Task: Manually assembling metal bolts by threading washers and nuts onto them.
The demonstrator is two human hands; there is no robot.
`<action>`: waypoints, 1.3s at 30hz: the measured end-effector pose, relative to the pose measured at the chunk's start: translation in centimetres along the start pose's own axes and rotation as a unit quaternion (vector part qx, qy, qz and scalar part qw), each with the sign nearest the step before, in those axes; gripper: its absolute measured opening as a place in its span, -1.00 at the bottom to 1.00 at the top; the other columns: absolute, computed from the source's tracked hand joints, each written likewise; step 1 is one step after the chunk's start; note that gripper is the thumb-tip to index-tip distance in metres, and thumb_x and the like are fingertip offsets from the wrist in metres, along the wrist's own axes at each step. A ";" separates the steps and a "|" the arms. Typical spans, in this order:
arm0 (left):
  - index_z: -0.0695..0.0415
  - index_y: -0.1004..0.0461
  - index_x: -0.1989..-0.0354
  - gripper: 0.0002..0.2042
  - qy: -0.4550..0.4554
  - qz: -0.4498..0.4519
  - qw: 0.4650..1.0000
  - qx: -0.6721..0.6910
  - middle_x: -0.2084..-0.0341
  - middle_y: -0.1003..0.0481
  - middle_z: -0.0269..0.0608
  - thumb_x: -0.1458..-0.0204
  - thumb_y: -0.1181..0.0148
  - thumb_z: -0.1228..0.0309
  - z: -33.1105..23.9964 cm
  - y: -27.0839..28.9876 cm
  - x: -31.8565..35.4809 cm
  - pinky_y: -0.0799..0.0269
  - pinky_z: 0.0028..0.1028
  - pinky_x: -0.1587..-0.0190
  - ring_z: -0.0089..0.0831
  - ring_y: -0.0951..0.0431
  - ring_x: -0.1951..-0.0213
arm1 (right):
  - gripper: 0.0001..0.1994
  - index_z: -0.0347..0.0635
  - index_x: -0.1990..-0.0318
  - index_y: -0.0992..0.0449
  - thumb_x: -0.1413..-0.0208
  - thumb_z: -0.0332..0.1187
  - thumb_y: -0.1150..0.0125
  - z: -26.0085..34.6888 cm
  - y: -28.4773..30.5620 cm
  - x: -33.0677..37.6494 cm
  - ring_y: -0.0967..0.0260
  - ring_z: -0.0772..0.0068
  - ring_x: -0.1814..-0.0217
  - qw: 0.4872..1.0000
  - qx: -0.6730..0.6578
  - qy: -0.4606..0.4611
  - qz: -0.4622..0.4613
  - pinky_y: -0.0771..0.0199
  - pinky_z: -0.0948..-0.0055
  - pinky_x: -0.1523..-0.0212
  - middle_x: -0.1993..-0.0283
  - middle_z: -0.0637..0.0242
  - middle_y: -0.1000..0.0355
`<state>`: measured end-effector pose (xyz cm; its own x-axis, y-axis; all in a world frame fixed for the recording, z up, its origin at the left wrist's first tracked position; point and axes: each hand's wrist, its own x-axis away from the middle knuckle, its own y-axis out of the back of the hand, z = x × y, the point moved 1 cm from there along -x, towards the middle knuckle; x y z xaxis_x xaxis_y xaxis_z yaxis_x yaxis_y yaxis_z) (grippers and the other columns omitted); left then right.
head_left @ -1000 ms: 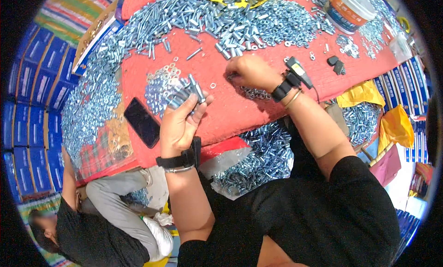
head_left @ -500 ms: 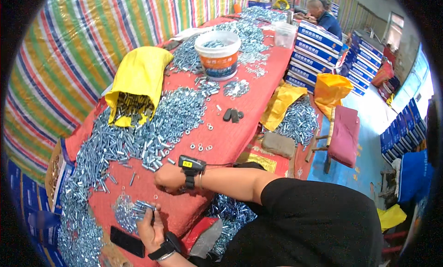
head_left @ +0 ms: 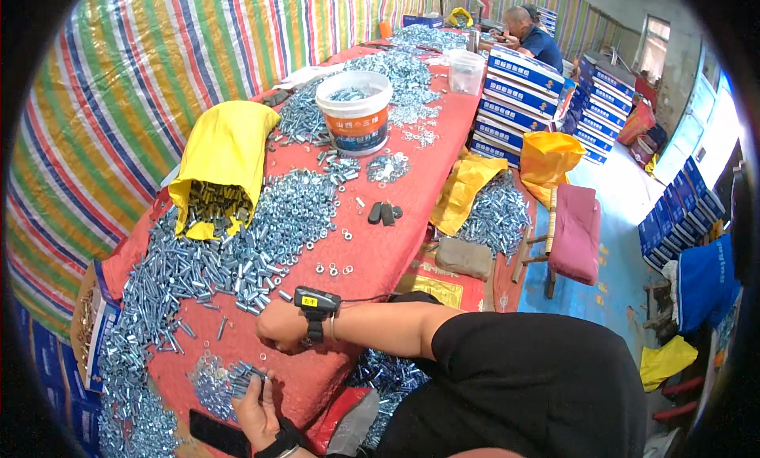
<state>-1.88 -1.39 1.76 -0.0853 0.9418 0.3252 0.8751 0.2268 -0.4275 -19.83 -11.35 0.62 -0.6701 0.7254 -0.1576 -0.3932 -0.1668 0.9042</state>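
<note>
shiny, slender, blue-silver bolts (head_left: 246, 376) bunch in the left hand (head_left: 257, 414).

Our right hand (head_left: 283, 326) is curled with its back uppermost, fingertips hidden underneath; its wrist (head_left: 318, 328) and forearm (head_left: 388, 325) stretch off to its right. Below that hand, our left hand (head_left: 257, 414) has thumb and fingers raised and partly bent, its wrist (head_left: 279, 440) just behind.

Black short-sleeved shirt (head_left: 522, 371); right wrist (head_left: 324, 328) with black strap (head_left: 315, 331), yellow-labelled dark box (head_left: 326, 298), thin black cable (head_left: 360, 300), pale bangle (head_left: 333, 328); left wrist (head_left: 269, 437) with black band (head_left: 283, 442).
</note>
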 end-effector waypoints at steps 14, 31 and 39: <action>0.36 -0.38 0.21 -0.85 0.011 0.024 1.000 -0.005 0.36 -0.50 -0.08 -0.03 -0.10 0.62 0.5 -1.3 -1.5 -0.60 -0.55 0.40 -0.32 -0.59 0.39 | -0.91 -0.17 0.64 -0.55 0.44 -0.40 -0.20 -0.9 -1.3 0.0 -0.40 0.02 0.59 0.997 0.014 0.036 -0.064 -0.34 0.14 0.56 0.66 0.10 -0.40; 0.33 -0.40 0.24 -0.88 0.026 0.010 0.999 -0.040 0.39 -0.51 -0.12 -0.05 -0.10 0.59 0.4 -0.6 -0.2 -0.57 -0.60 0.38 -0.35 -0.58 0.40 | -0.88 -0.16 0.62 -0.56 0.43 -0.38 -0.18 0.4 -1.2 0.3 -0.39 0.05 0.59 0.998 0.000 0.034 -0.048 -0.33 0.15 0.56 0.65 0.10 -0.41; 0.30 -0.40 0.21 -0.83 0.004 0.049 0.998 -0.032 0.30 -0.48 -0.15 0.00 -0.11 0.62 0.5 -1.9 -0.8 -0.56 -0.35 0.16 -0.32 -0.54 0.24 | -0.76 -0.18 0.41 -0.55 0.25 -0.25 -0.15 -2.1 1.8 -0.1 -0.45 0.01 0.39 0.998 -0.056 -0.037 -0.014 -0.43 0.14 0.35 0.47 0.06 -0.47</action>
<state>-3.68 -2.49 1.86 0.0069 0.9565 0.2917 0.9074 0.1166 -0.4038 -21.77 -13.16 1.44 -0.6114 0.7770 -0.1498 -0.4826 -0.2162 0.8487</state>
